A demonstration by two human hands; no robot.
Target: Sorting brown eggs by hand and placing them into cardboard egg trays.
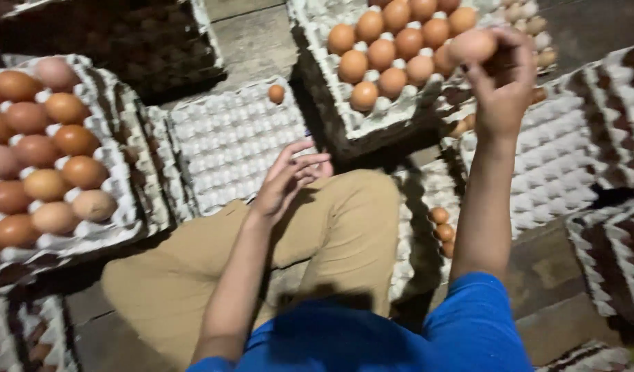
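One egg (pixel 472 46) sits pinched in my right hand (pixel 503 83) above the full tray (pixel 351 124), while my left hand (pixel 289 176) hovers open and empty nearer the empty tray (pixel 227 145).

Left egg tray (pixel 90 234) edge-cropped, blurred

Worn grey wooden floor planks (pixel 251 41) show between stacked trays, dimly lit, with dark shadow at the edges.
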